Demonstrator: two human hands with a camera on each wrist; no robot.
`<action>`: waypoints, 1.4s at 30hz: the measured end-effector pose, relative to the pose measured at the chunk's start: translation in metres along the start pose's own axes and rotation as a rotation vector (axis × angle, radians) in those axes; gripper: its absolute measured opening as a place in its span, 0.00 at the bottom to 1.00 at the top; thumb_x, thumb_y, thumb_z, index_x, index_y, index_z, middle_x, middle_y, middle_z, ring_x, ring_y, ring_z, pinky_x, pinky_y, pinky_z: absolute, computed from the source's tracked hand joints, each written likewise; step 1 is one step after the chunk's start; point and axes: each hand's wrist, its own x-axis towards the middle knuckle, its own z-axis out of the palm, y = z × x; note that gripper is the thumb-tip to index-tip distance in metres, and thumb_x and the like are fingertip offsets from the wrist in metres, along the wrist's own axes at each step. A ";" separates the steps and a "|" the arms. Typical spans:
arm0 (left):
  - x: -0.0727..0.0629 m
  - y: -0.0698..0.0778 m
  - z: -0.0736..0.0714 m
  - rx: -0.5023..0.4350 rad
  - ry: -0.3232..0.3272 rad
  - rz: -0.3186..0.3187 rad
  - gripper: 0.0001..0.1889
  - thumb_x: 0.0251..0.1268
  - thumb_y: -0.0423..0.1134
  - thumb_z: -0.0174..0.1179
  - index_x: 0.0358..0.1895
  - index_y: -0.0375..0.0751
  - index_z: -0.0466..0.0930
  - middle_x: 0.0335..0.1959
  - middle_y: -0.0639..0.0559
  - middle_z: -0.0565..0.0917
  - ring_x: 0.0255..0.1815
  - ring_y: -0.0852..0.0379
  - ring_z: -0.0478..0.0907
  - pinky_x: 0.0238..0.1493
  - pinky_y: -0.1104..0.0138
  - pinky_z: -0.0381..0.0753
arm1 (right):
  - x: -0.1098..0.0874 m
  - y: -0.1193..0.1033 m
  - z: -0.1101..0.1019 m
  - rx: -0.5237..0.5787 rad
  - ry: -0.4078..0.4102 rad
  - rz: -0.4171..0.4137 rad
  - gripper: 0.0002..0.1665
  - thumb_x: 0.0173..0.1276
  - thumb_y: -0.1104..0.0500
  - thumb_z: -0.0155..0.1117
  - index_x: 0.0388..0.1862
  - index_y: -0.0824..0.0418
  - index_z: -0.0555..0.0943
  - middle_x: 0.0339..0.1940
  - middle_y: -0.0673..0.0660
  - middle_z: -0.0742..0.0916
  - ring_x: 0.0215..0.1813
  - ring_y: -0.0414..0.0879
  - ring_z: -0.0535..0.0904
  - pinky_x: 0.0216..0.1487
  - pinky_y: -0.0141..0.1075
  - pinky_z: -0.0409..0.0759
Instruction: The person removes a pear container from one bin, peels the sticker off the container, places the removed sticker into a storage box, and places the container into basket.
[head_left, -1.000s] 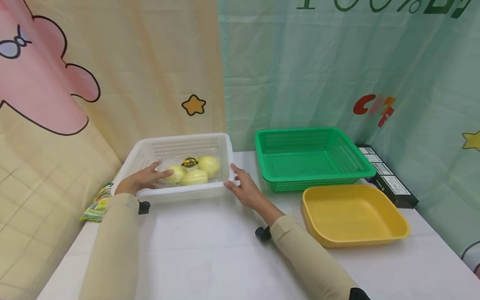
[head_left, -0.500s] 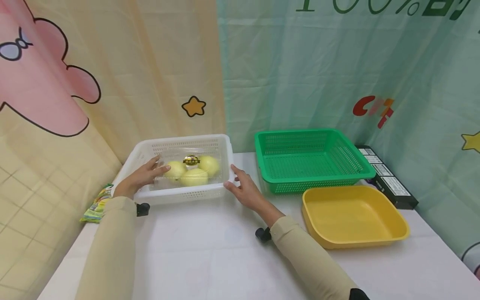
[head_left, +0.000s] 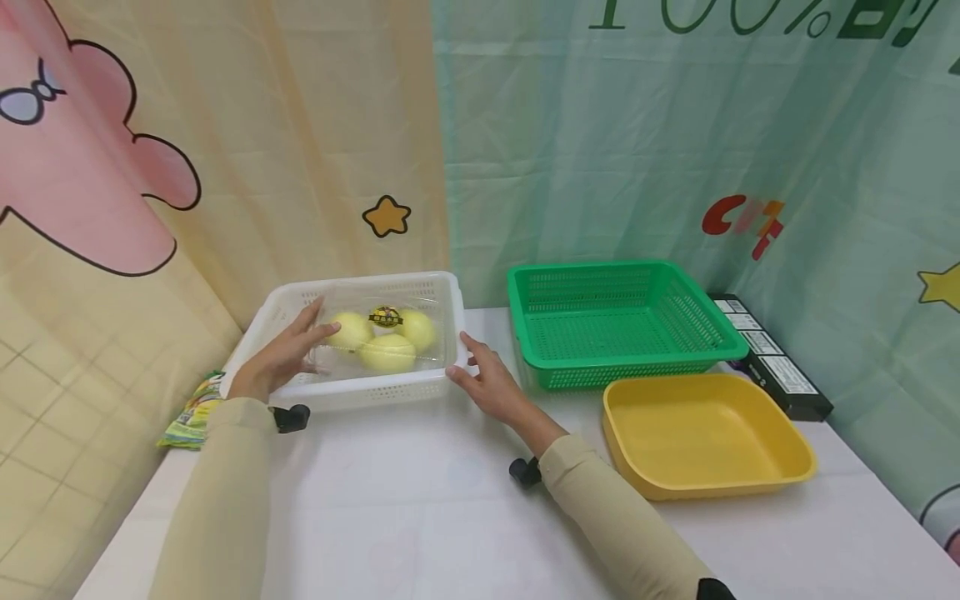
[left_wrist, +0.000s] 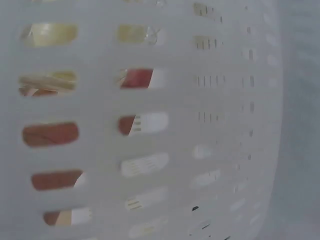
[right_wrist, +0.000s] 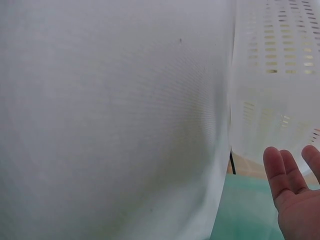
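Note:
In the head view a white perforated basket (head_left: pixel 375 387) stands at the back left of the table. Inside it lies a clear plastic box (head_left: pixel 423 362) with a black and yellow label, holding three pale yellow round fruits (head_left: pixel 387 354). My left hand (head_left: pixel 281 354) reaches over the basket's front left and grips the box's left end, which tilts up. Parts of that hand show through the basket's slots in the left wrist view. With fingers extended, my right hand (head_left: pixel 491 383) touches the basket's right end; its fingers (right_wrist: pixel 276 167) appear beside the slotted wall in the right wrist view.
Right of the white basket stands a green perforated basket (head_left: pixel 622 371), with a yellow tray (head_left: pixel 708 487) in front of it. A black box (head_left: pixel 783 375) lies along the right side. A colourful packet (head_left: pixel 191 417) sits at the white basket's left. Curtains close off the back.
My left hand has risen slightly, and the left end of the plastic box has come up with the fruit in it. My right hand has stayed at the basket's right end.

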 end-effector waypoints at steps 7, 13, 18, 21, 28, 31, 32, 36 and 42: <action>0.000 0.005 0.007 -0.056 0.082 -0.024 0.41 0.72 0.46 0.46 0.73 0.70 0.24 0.75 0.62 0.21 0.78 0.40 0.30 0.66 0.33 0.55 | -0.001 -0.001 0.001 -0.002 -0.003 0.007 0.43 0.68 0.38 0.54 0.76 0.47 0.51 0.67 0.57 0.71 0.60 0.51 0.73 0.52 0.43 0.81; 0.000 0.009 0.013 -0.103 0.140 -0.060 0.40 0.70 0.45 0.47 0.73 0.72 0.27 0.75 0.62 0.22 0.78 0.43 0.27 0.67 0.31 0.48 | 0.000 0.000 0.001 0.001 0.001 0.011 0.43 0.68 0.38 0.54 0.76 0.47 0.51 0.67 0.56 0.71 0.61 0.51 0.73 0.52 0.44 0.81; 0.003 0.009 0.015 -0.133 0.162 -0.076 0.41 0.69 0.43 0.47 0.73 0.73 0.28 0.75 0.64 0.22 0.78 0.45 0.25 0.67 0.31 0.46 | 0.000 0.000 0.001 0.003 0.001 0.012 0.43 0.68 0.38 0.54 0.76 0.48 0.51 0.67 0.57 0.71 0.61 0.51 0.73 0.52 0.44 0.80; 0.004 0.009 0.017 -0.158 0.190 -0.068 0.41 0.68 0.41 0.46 0.73 0.70 0.29 0.76 0.61 0.24 0.78 0.44 0.27 0.68 0.32 0.48 | -0.001 0.000 0.001 -0.001 0.003 0.015 0.43 0.68 0.39 0.54 0.76 0.48 0.51 0.67 0.57 0.71 0.60 0.52 0.73 0.51 0.43 0.80; 0.001 0.018 0.022 -0.184 0.255 -0.042 0.40 0.65 0.39 0.44 0.75 0.62 0.32 0.77 0.60 0.29 0.78 0.45 0.31 0.67 0.37 0.59 | -0.002 -0.001 0.000 -0.012 -0.001 -0.006 0.43 0.68 0.38 0.53 0.76 0.50 0.51 0.67 0.58 0.71 0.61 0.52 0.72 0.52 0.44 0.80; -0.002 0.023 0.022 -0.212 0.270 -0.029 0.40 0.65 0.39 0.44 0.75 0.61 0.32 0.77 0.62 0.30 0.78 0.47 0.30 0.67 0.37 0.58 | -0.002 -0.002 0.000 -0.016 0.001 -0.013 0.43 0.69 0.39 0.53 0.76 0.50 0.51 0.67 0.58 0.71 0.61 0.53 0.73 0.52 0.44 0.80; -0.004 0.025 0.022 -0.228 0.277 -0.020 0.40 0.65 0.38 0.44 0.75 0.60 0.32 0.77 0.63 0.29 0.78 0.47 0.29 0.67 0.36 0.57 | -0.002 -0.002 0.000 -0.015 0.001 -0.015 0.43 0.69 0.39 0.53 0.76 0.50 0.52 0.67 0.58 0.71 0.61 0.53 0.73 0.52 0.44 0.80; -0.010 0.035 0.018 -0.322 0.318 0.020 0.41 0.66 0.37 0.43 0.75 0.60 0.29 0.76 0.66 0.28 0.78 0.47 0.28 0.67 0.35 0.55 | -0.002 -0.002 -0.001 -0.011 0.000 -0.009 0.43 0.68 0.39 0.54 0.76 0.49 0.52 0.67 0.58 0.72 0.60 0.52 0.73 0.52 0.45 0.80; -0.025 0.056 0.013 -0.437 0.328 0.079 0.39 0.67 0.36 0.40 0.75 0.62 0.29 0.74 0.72 0.27 0.77 0.48 0.22 0.67 0.34 0.51 | -0.001 -0.003 -0.001 -0.014 -0.006 0.018 0.44 0.67 0.37 0.54 0.76 0.48 0.52 0.65 0.57 0.72 0.59 0.51 0.73 0.51 0.44 0.80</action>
